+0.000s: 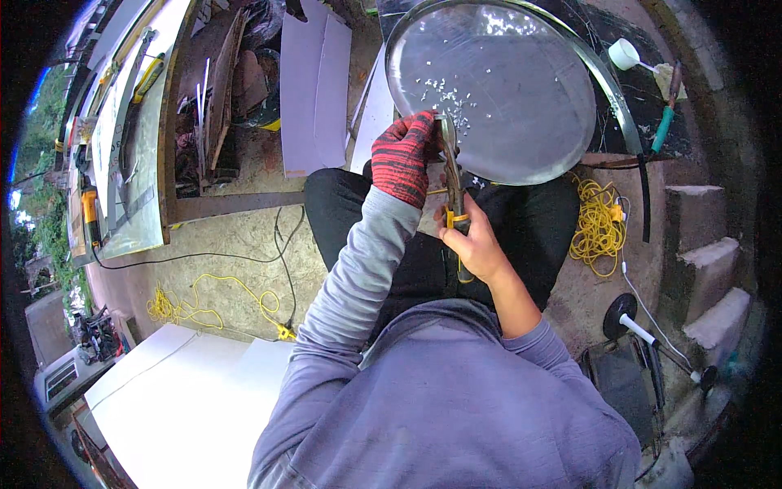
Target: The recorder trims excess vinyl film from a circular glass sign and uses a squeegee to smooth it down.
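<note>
My left hand (401, 157), in a red and black striped glove, is closed at the head of a long hand tool. What its fingers pinch there is too small to make out. My bare right hand (476, 240) is wrapped round the tool's lower part. The tool (450, 163) looks like snips or pliers, dark with yellow on its handle, and points away from me. Its head reaches over the near edge of a large round metal tray (529, 122). Small white pieces (448, 96) lie scattered on the tray, most of them close to the tool's head.
A white cup (624, 54) and a teal-handled tool (664, 129) lie right of the tray. Yellow cord (599, 224) is coiled by my right knee; another yellow cord (236, 281) runs across the left floor. White panels (179, 399) lie behind left. Concrete steps (700, 261) rise at right.
</note>
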Demonstrator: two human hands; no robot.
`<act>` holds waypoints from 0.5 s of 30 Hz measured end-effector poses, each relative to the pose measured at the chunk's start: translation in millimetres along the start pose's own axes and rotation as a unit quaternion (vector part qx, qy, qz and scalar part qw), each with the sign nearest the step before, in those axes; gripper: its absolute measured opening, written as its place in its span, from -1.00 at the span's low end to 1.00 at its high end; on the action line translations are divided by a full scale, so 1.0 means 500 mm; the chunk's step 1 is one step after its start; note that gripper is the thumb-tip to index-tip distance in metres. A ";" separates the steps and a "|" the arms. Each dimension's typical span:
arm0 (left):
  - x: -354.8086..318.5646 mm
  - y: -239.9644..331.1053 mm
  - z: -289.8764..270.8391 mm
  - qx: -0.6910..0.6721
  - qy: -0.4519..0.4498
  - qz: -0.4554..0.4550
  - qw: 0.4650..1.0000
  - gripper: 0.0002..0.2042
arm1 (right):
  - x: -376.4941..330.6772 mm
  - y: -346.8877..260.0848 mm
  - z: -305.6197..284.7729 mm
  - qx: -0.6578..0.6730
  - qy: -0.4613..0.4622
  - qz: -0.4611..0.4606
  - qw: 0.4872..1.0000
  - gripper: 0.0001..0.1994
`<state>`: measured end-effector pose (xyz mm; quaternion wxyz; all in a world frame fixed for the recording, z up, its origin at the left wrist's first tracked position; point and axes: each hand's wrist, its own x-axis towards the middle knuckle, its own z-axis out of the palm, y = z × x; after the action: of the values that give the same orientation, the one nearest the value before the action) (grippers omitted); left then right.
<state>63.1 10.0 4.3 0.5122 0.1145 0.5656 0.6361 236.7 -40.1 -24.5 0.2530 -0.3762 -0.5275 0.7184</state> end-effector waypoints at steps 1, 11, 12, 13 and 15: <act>0.001 -0.002 -0.001 0.000 0.000 0.000 1.000 -0.69 | 0.001 -0.001 0.000 -0.013 -0.001 -0.008 1.000 -0.65; 0.012 -0.016 -0.014 -0.004 -0.023 -0.004 1.000 -0.70 | 0.005 0.012 0.006 -0.082 0.050 -0.057 0.994 -0.48; 0.009 -0.013 -0.012 -0.006 -0.017 -0.001 1.000 -0.70 | 0.004 -0.007 0.005 -0.076 0.041 -0.050 0.995 -0.50; 0.006 -0.011 -0.011 -0.006 -0.017 -0.002 1.000 -0.70 | 0.003 -0.018 0.005 -0.070 0.033 -0.044 0.996 -0.52; -0.001 -0.005 -0.008 -0.005 -0.010 0.011 1.000 -0.72 | 0.003 -0.018 0.009 -0.062 0.041 -0.049 0.996 -0.62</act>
<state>61.6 6.5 1.3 0.5109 0.1245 0.5561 0.6437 231.8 -38.4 -15.5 0.2852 -0.3939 -0.5777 0.6555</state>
